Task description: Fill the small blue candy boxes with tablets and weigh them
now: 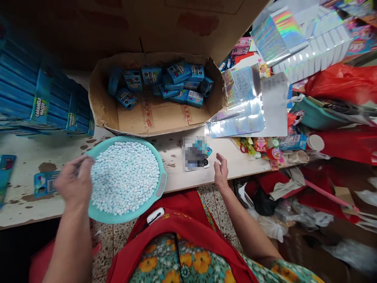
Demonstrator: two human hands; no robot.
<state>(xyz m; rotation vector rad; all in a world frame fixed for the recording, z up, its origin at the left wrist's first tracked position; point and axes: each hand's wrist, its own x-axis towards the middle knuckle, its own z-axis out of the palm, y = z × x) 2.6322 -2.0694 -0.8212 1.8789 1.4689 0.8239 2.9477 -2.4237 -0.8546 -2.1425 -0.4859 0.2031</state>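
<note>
My left hand is at the left rim of a turquoise bowl, its fingers bent and smeared by motion. Whether anything is between them cannot be made out. Small pale blue-white candies fill the bowl. A small flat blue box lies on the table just left of that hand. My right hand hovers at the table's front edge with thumb and fingers apart, holding nothing. Close to its left lies a small item with a pixelated surface, so its kind is hidden.
Behind the bowl, a cut-down cardboard box holds several small blue candy boxes. Stacked blue cartons stand at the left. Shiny holographic sheets lie to the right, near a cluttered pile with a red bag.
</note>
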